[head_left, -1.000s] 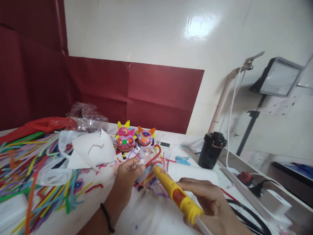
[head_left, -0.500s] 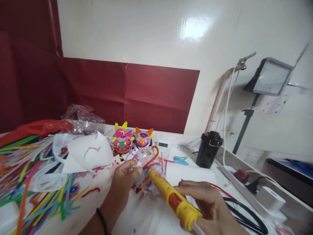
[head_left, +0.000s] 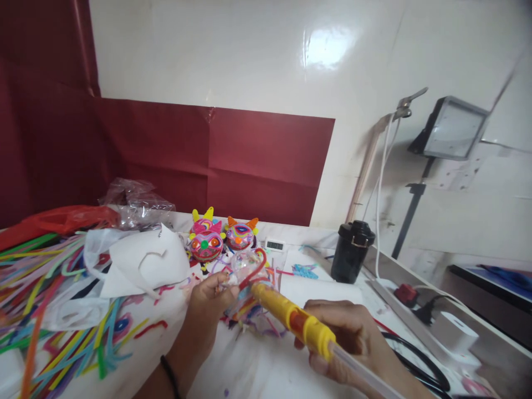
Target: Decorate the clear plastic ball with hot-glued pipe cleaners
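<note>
The left hand (head_left: 205,310) is pinching a whitish piece (head_left: 226,281) between thumb and forefinger, the fingertips closing together on it; the piece is too blurred to make out. A curved red fuzzy stick (head_left: 252,273) is rising just beside the left thumb, toward one o'clock, in front of a clear ball (head_left: 241,262). I cannot tell whether the hand is gripping the red stick too.

At three o'clock from the left hand, the right hand (head_left: 351,330) is holding a yellow glue gun (head_left: 278,306), its fingers clamping round the rear half. The gun's nose is pointing to ten o'clock and ending near the lower end of the red stick; I cannot tell whether they are touching. A clear glue stick (head_left: 362,370) is poking out of its back toward four o'clock.

From the left hand, two painted faces are sitting on the table (head_left: 233,366): one with pink ears (head_left: 206,249) at twelve o'clock, one with orange ears (head_left: 240,237) at one. Cut white paper (head_left: 166,266) is lying at ten o'clock, loose coloured sticks (head_left: 70,354) are spreading toward eight and nine, and a black bottle (head_left: 351,255) is standing at twelve o'clock from the right hand.
</note>
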`<state>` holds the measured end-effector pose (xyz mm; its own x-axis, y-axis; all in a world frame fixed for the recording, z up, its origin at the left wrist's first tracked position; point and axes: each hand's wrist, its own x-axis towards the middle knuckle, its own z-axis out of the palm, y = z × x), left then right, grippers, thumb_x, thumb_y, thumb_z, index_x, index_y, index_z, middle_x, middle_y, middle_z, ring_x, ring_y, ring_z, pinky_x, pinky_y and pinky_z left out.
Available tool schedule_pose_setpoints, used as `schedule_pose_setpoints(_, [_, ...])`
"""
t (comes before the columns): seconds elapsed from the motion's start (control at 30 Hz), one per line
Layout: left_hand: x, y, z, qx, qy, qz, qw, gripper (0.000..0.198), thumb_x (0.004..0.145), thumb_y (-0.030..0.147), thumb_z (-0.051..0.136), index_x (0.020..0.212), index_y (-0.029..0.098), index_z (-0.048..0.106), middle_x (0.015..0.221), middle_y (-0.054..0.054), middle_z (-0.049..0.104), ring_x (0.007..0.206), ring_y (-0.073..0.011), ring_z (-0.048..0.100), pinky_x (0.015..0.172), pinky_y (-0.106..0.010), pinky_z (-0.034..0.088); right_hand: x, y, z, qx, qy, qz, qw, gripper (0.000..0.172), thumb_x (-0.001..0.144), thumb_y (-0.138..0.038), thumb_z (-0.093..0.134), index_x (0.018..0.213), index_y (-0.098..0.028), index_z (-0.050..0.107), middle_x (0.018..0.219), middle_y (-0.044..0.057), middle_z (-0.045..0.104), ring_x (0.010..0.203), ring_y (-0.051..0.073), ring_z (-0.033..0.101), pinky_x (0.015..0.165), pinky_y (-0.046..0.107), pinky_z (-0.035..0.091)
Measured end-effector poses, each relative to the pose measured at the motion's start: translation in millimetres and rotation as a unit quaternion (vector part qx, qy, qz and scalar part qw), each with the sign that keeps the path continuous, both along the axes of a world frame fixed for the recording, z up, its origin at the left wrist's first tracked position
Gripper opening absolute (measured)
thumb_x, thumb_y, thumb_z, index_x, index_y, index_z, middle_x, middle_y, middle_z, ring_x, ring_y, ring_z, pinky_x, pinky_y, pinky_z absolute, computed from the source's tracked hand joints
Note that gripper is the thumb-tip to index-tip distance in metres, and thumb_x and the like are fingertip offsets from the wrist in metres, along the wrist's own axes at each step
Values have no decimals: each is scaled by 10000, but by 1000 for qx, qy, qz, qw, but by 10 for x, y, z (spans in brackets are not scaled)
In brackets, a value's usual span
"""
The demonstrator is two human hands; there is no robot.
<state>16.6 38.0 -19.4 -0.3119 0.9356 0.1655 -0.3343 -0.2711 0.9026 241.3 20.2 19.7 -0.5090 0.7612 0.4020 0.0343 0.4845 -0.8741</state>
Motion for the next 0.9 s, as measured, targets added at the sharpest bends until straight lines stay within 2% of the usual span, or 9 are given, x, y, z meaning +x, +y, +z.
schedule_pose_setpoints(0.1, [-4,4,-9,-4,-6,-1,1000,182,556,229,764,647,154,626,557,25,618,498,-108,533,508,-224,433,12,6,21,-20,5,1,1000,367,655,-527,736,721,-166,747,620,45,597,584,164,497,453,238,360])
schedule_pose_setpoints(0.33, [-13,17,-22,-11,-6,2,1000,208,550,229,773,698,158,646,575,16,654,502,-122,565,510,-232,457,44,38,51,-39,4,5,999,326,654,-483,746,701,-161,729,648,38,599,577,146,472,469,235,363])
schedule_pose_setpoints(0.5, [1,-4,-4,-9,-1,1,1000,189,563,232,766,683,161,639,568,23,638,499,-116,555,504,-229,456,85,69,34,-35,-17,7,999,321,650,-451,745,766,-152,730,664,32,609,583,136,463,498,236,356])
schedule_pose_setpoints(0.73, [-4,14,-5,-10,-3,1,1000,201,550,214,771,688,161,634,557,34,630,484,-101,538,504,-217,439,87,66,23,-45,-5,18,999,419,638,-550,736,688,-136,695,634,32,590,581,137,463,516,244,360])
schedule_pose_setpoints(0.9, [2,-1,4,-5,21,8,1000,172,544,208,765,629,159,624,524,49,584,458,-85,501,468,-198,394,86,77,7,-68,1,29,997,378,617,-504,764,696,-141,697,625,20,581,539,111,422,492,237,335])
